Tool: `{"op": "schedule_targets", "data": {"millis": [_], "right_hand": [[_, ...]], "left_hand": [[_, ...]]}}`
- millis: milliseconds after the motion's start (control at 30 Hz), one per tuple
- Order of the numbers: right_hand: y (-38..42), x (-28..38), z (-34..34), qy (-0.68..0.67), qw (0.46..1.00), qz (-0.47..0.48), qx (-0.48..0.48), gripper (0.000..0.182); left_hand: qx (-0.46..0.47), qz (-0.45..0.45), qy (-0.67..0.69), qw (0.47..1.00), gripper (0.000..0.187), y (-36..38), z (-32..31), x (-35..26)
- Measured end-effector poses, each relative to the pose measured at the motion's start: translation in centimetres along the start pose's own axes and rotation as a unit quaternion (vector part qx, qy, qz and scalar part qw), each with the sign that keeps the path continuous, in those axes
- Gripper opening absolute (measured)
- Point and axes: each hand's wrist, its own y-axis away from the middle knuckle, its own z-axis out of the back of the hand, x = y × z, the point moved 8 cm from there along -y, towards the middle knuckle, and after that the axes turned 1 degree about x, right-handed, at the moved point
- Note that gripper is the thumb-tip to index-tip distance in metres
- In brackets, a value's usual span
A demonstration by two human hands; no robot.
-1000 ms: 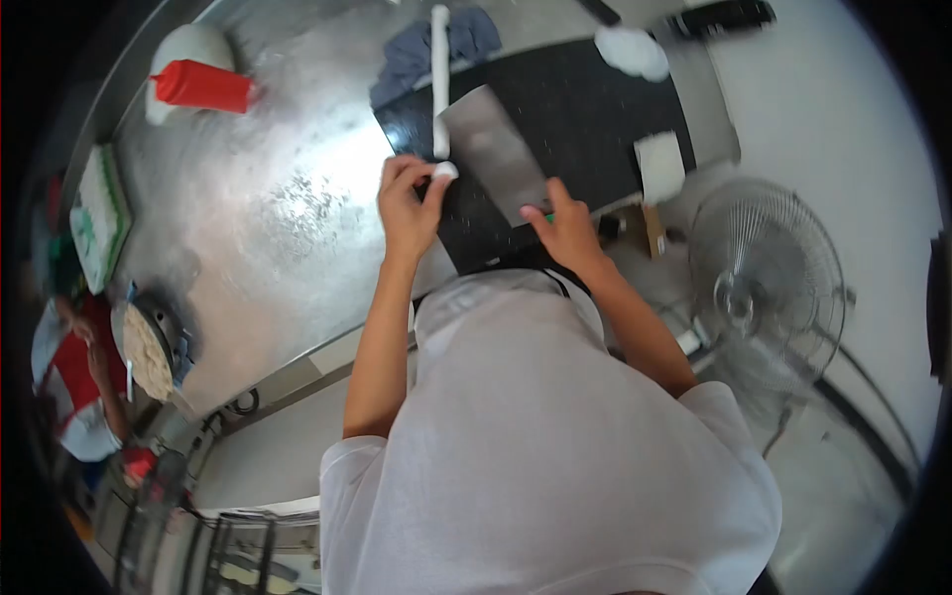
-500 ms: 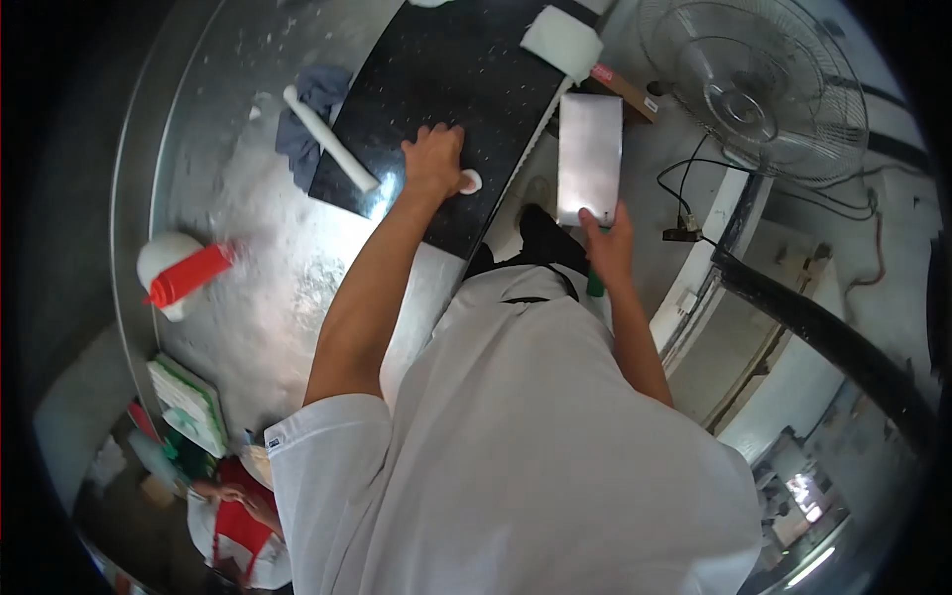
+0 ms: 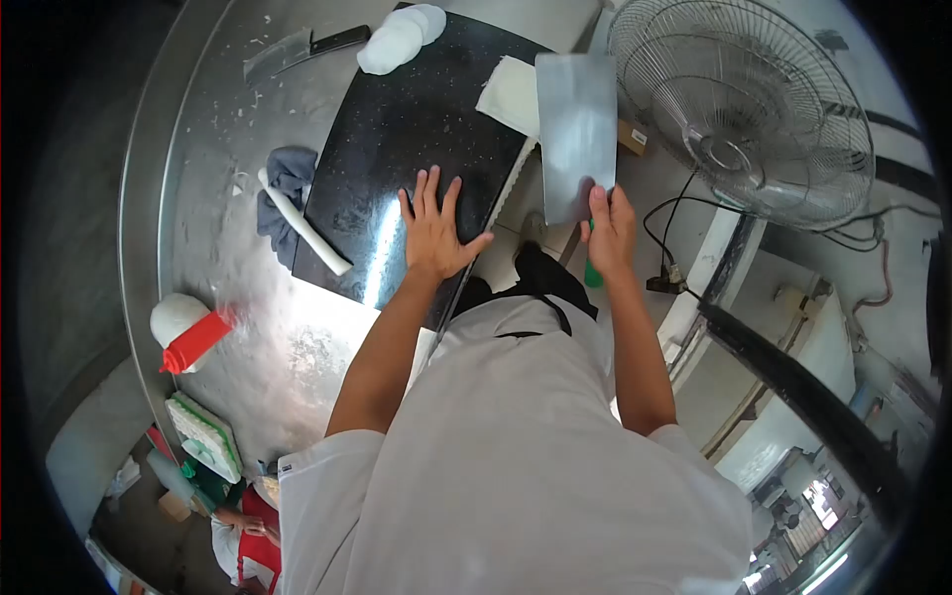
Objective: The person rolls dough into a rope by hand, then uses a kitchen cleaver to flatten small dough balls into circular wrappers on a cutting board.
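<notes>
Grips a broad cleaver [image 3: 577, 139] by its green handle in the right hand [image 3: 609, 230], right of center in the frame, thumb against the blade face. Spreads the left hand [image 3: 433, 241] open, palm down and holding nothing, at the lower right edge of the black board [image 3: 397, 149]; cannot confirm full palm contact.

Caution: likely cut to the left fingers in case of a leftward blade swing, owing to fingers extended rather than tucked. Possible drop to the floor [image 3: 504, 241] in case of a loosened grip, owing to a blade position beyond the board's right edge. Possible rolling of the white rod [image 3: 302, 223], left of center, owing to loose placement across gray cloth [image 3: 288, 171] and board edge.

Containers: red squeeze bottle [image 3: 195, 343], lower left, beside a white rounded object [image 3: 175, 314]; contents not discernible.
</notes>
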Motion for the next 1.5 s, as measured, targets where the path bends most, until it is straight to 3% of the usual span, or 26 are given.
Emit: {"op": "schedule_targets", "data": {"millis": [33,167,233,300,433,567,633,700,800,900,967,1000,1067,1133,1200,1233,1300,1333,1367,1400,1433,1500], "right_hand": [[-0.9,0.4,-0.6,-0.001,1.0,0.013,0.001,0.039],[-6.5,-0.9,-4.1,0.035,0.999,0.006,0.005,0.041],[-9.6,-6.5,-4.5,0.196,0.979,0.054,-0.029,0.045],[-10.0,-9.0,-4.8,0.325,0.946,0.013,-0.016,0.047],[-9.8,-5.6,-5.0,0.193,0.979,-0.034,-0.059,0.049],[-10.2,-7.2,-5.6,0.329,0.944,-0.02,-0.035,0.056],[-11.0,-6.3,-5.6,0.315,0.948,-0.008,-0.035,0.06],[-6.2,-5.9,-3.7,0.3,0.95,-0.058,-0.06,0.061],[1.3,-6.0,-2.5,0.203,0.968,-0.122,-0.083,0.064],[7.6,-11.2,1.0,0.259,0.961,-0.022,-0.098,0.054],[12.9,-14.4,3.1,0.275,0.954,-0.045,-0.109,0.054],[14.1,-15.5,3.5,0.278,0.953,-0.048,-0.115,0.054],[16.5,-15.9,3.3,0.258,0.955,-0.091,-0.111,0.059],[17.2,-15.4,2.7,0.255,0.958,-0.093,-0.093,0.061],[17.8,-14.1,1.0,0.276,0.958,-0.064,-0.039,0.061],[17.0,-13.5,-0.7,0.256,0.966,-0.044,0.006,0.06],[14.8,-12.3,-4.1,0.213,0.973,0.004,0.09,0.059],[15.2,-12.4,-6.2,0.24,0.958,0.003,0.154,0.058],[13.6,-12.4,-8.2,0.269,0.937,0.011,0.221,0.058],[11.4,-11.8,-10.1,0.298,0.91,0.031,0.287,0.058],[10.4,-11.6,-11.3,0.322,0.894,0.022,0.31,0.059],[9.0,-11.6,-13.0,0.365,0.861,-0.003,0.355,0.059]], "left_hand": [[0.041,0.001,0.01,0.999,0.103,0.6,-0.2,-0.1],[0.038,-0.016,0.032,0.999,0.108,0.2,-0.7,0.1],[0.022,-0.02,0.041,0.999,0.101,-0.1,-0.8,0.4],[0.028,-0.031,0.053,0.998,0.099,0.5,-1.0,0.3],[-0.019,-0.045,0.101,0.994,0.09,0.7,-0.6,0.2],[-0.039,-0.085,0.118,0.989,0.086,1.0,-0.5,-0.1],[-0.087,-0.106,0.125,0.983,0.083,-0.3,0.0,0.2],[-0.103,-0.148,0.143,0.973,0.081,0.6,0.8,-0.9],[-0.103,-0.172,0.233,0.952,0.063,-1.1,0.5,0.0],[-0.213,-0.075,0.306,0.925,0.053,-4.4,4.6,1.5],[-0.244,0.002,0.298,0.923,0.053,-4.0,7.4,0.7],[-0.262,-0.016,0.209,0.942,0.06,-2.1,7.0,-0.3],[-0.21,-0.065,0.069,0.973,0.064,1.5,2.8,-0.8],[-0.183,-0.094,0.013,0.978,0.067,2.6,2.4,-1.1],[-0.245,-0.007,0.264,0.933,0.072,2.0,1.5,2.9],[-0.286,0.036,0.377,0.88,0.075,0.3,1.6,5.0],[-0.307,0.132,0.48,0.811,0.072,0.1,3.7,6.8],[-0.292,0.1,0.414,0.857,0.078,0.5,4.7,6.3],[-0.212,0.05,0.274,0.937,0.082,1.4,4.0,4.6],[-0.135,-0.004,0.126,0.983,0.086,2.9,2.7,3.1],[-0.047,-0.054,-0.028,0.997,0.091,4.5,1.0,2.2],[-0.003,-0.027,-0.057,0.998,0.098,6.2,-0.2,3.0]]}}
